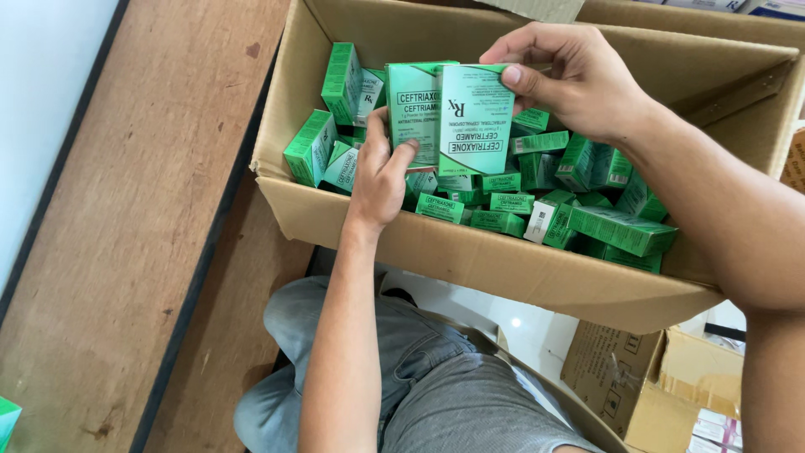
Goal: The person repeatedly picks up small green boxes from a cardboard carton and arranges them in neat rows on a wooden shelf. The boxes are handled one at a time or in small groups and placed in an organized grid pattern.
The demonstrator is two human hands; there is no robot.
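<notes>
Green boxes mostly lie loose in the carton, while your left hand and right hand grip two boxes together.

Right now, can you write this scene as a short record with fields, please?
setting: large open cardboard box beside a wooden surface
contents: many small green cartons lying loose in the box
left hand: grips two upright green-and-white cartons from below and the side
right hand: thumb and fingers pinch the top edge of the front carton
person: seated, grey jeans below the box
nearby: smaller brown cartons on the floor at lower right
</notes>
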